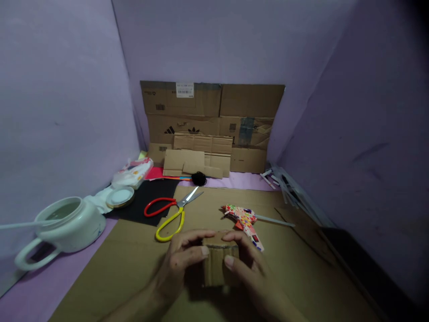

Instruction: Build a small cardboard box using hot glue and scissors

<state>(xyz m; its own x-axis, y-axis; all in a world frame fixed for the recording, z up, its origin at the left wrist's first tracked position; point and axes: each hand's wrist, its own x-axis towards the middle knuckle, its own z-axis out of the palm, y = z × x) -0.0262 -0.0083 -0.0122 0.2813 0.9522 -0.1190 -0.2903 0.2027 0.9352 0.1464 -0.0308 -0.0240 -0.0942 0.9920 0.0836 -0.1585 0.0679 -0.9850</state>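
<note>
Between both hands I hold a small piece of folded or rolled brown cardboard (216,268), with a flat top and a ridged front wall. My left hand (187,257) grips its left side, the thumb pressed on the front and the fingers over the top edge. My right hand (248,264) grips the right side in much the same way. Just beyond the hands lie scissors (181,209) with one red and one yellow handle, blades apart. To the right of them is a colourfully patterned glue gun (241,217) with a glue stick in its back end.
A cardboard sheet (110,264) covers the work surface. At the left stand a white pot (77,228) with a handle and a round lid (119,197). Black yarn (199,178) and cardboard pieces (184,162) lie at the back, before a propped cardboard panel (248,100). Glue sticks (290,188) lie right.
</note>
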